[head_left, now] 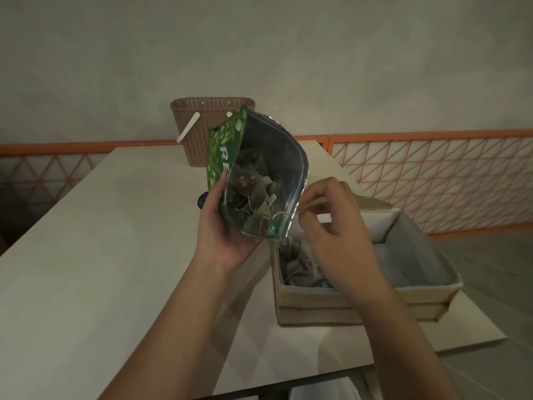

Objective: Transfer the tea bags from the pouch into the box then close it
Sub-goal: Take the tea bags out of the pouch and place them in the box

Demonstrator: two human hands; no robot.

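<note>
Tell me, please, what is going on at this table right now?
A person is moving tea bags from a green pouch into an open cardboard box. The left hand holds the pouch tilted, mouth open toward the box, with tea bags still inside. The right hand pinches at the pouch's rim above the box. Some tea bags already lie in the box, whose flaps are still open. A woven basket stands behind.
</note>
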